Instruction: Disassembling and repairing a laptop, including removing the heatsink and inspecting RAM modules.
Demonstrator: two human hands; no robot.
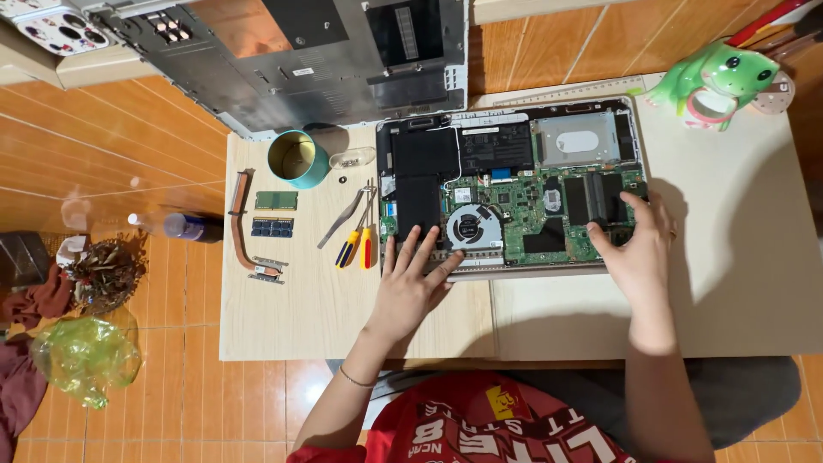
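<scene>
The left hand [411,279] lies flat, fingers spread, on the front edge of the opened grey laptop with its green circuit board [514,193] showing. The right hand [634,249] rests on the board's right side, fingers apart, holding nothing. Pressing hard there could bend small parts. Just left of the left hand lie yellow-and-red screwdrivers [358,244] on the pale wooden surface [300,317]; a bump could roll them off.

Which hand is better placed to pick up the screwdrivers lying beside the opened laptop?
Probably the left hand: it rests on the laptop's near-left edge, close to the screwdrivers. The right hand is at the far side.
</scene>
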